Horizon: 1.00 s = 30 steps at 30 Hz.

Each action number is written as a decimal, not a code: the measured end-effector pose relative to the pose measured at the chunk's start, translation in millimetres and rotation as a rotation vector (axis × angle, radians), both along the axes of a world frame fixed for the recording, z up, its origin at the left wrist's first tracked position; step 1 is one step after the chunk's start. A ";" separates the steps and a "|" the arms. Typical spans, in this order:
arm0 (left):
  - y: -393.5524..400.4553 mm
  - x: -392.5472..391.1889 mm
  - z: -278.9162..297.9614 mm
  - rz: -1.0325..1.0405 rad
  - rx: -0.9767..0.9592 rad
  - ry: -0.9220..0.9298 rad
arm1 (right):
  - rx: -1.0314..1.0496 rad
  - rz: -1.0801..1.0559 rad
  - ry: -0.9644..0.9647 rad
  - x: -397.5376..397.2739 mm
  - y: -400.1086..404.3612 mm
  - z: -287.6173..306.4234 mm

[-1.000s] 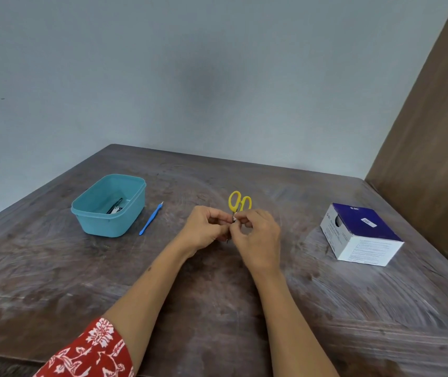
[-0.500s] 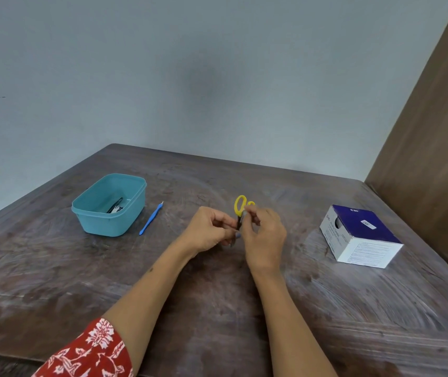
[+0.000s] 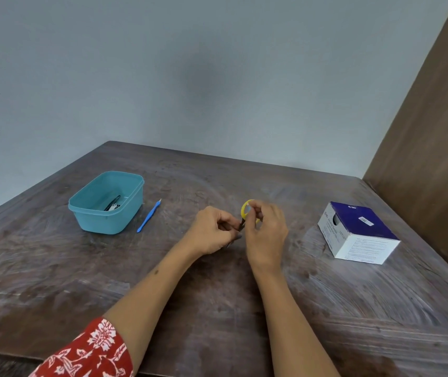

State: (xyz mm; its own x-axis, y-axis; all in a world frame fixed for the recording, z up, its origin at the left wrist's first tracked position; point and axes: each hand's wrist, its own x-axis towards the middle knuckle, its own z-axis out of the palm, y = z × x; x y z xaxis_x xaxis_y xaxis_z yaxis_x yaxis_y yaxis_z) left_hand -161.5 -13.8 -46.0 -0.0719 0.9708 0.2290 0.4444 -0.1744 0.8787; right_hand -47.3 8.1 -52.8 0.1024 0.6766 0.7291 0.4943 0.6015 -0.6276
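Note:
Small scissors with yellow handles point(image 3: 245, 210) are held up over the middle of the wooden table point(image 3: 217, 308). My right hand point(image 3: 265, 232) grips the yellow handle loops, fingers curled round them. My left hand point(image 3: 213, 231) pinches the dark blade end just left of the right hand. The blades are mostly hidden between the two hands.
A teal plastic tub point(image 3: 107, 204) holding dark metal tools stands at the left. A blue-handled slim tool point(image 3: 149, 216) lies beside it. A white and dark blue box point(image 3: 357, 232) sits at the right, near a brown wooden panel point(image 3: 429, 159).
The scissors have come up off the table and shifted slightly right. My right hand moved from the blades up to the yellow handles while my left hand keeps the blade end.

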 end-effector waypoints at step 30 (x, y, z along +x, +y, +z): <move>6.5 -6.8 0.6 0.083 -0.001 -0.229 | 0.050 0.022 -0.198 -1.8 -4.3 1.9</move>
State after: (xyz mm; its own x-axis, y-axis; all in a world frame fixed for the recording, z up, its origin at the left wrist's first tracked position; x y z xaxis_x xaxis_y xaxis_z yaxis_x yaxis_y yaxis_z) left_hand -168.3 -7.3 -45.4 -0.2014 0.9597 0.1962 0.2462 -0.1443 0.9584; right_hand -49.1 3.8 -50.9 -0.0603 0.6393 0.7666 0.5916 0.6415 -0.4883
